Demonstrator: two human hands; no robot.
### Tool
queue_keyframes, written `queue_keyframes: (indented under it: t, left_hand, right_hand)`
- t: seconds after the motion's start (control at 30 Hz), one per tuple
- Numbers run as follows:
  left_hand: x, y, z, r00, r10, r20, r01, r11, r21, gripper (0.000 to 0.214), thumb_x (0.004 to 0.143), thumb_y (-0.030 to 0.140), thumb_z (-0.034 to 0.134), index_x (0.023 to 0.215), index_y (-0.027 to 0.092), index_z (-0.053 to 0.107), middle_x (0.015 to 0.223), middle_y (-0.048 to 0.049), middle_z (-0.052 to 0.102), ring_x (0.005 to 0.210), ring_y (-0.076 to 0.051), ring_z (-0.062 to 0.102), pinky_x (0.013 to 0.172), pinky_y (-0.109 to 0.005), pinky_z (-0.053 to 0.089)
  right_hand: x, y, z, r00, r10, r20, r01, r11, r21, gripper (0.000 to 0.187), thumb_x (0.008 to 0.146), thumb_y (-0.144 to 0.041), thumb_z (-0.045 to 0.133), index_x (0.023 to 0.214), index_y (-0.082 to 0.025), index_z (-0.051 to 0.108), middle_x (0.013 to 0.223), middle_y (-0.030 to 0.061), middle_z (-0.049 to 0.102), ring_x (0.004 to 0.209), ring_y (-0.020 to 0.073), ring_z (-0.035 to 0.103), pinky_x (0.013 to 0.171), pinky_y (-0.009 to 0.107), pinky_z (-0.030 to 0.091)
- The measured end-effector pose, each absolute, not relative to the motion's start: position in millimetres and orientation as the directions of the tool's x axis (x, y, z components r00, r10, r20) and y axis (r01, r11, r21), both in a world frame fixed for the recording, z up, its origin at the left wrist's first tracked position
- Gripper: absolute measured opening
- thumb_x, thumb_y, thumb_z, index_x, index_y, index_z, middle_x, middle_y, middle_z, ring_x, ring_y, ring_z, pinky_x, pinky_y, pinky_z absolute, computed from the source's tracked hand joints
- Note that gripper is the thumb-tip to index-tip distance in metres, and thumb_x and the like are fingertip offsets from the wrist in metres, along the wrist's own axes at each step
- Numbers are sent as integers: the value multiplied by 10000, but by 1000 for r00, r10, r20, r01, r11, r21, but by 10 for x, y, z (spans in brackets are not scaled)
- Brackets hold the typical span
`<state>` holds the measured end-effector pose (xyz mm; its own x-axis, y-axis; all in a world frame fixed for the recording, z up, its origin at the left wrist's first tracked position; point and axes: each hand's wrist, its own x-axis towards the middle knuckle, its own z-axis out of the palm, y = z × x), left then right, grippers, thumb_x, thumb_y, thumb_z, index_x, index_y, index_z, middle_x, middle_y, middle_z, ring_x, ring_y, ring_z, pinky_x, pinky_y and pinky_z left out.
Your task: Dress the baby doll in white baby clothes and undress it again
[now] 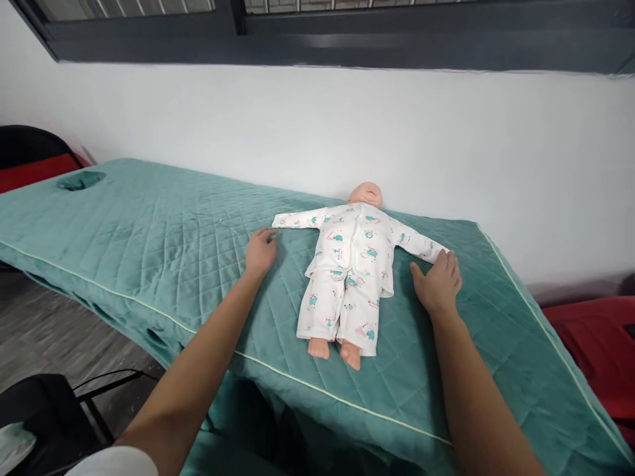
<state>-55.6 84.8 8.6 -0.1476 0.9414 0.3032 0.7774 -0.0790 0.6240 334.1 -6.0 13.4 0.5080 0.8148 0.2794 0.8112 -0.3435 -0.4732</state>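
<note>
A baby doll (366,193) lies on its back on a green quilted bed cover. It wears a white printed long-sleeved top (354,238) and matching trousers (360,311), with its bare feet sticking out of the legs. Both sleeves are stretched out to the sides. At the cuff of the left-hand sleeve is my left hand (261,252), its fingers loosely bent with a gap at the thumb. My right hand (439,281) rests with fingertips on the cuff of the right-hand sleeve, thumb spread away. The doll's hands are not visible.
The green bed (173,244) stands against a white wall under a dark window frame (347,46). It has a face hole (82,180) at the far left. A black chair (44,416) stands at lower left, and a red item (595,344) at right.
</note>
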Motion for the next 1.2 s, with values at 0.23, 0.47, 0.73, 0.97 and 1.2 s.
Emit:
queue_keyframes:
  t: [0.23,0.47,0.73,0.97,1.2]
  left_hand:
    - [-392,-633,-35,207,922,327,608,-383,695,225,967,269,492,1073,235,688,1159,-45,715,1109,-220,631,1015,-410,450]
    - [-254,-995,72,436,839,325,563,-536,629,204,849,169,619,1046,215,597,1122,-56,676,1096,-233,602,976,-414,425]
    - [-159,-1115,41,328,879,347,403,-462,790,93,888,121,533,856,207,550,881,0,613,854,-166,574,827,-328,427]
    - [-245,-1310,-12,173,939,297,339,-339,877,118,866,88,523,858,205,533,886,-2,584,835,-144,575,759,-274,452]
    - [-119,-1409,24,208,841,500,443,-537,718,264,885,74,519,1101,221,559,1203,-75,581,1144,-198,579,970,-373,501]
  right_hand:
    - [2411,-1172,63,207,863,461,673,217,-707,476,963,-383,559,1403,-221,482,1587,143,375,1474,264,365,1202,519,328]
    - [1752,-1673,240,-24,890,455,769,307,-560,196,888,-158,569,1066,-234,541,1527,119,465,1459,322,365,1158,649,312]
    - [1545,-1484,314,-39,912,409,907,205,-369,159,873,-92,554,973,-208,594,1486,132,537,1440,373,381,1145,736,188]
    - [1566,-1627,386,-71,854,515,894,284,-348,107,885,-129,557,904,-223,605,1473,86,548,1429,358,386,1156,717,183]
    - [1971,-1802,309,19,885,465,763,288,-578,211,988,-226,520,1157,-300,623,1461,67,529,1401,283,431,1130,596,352]
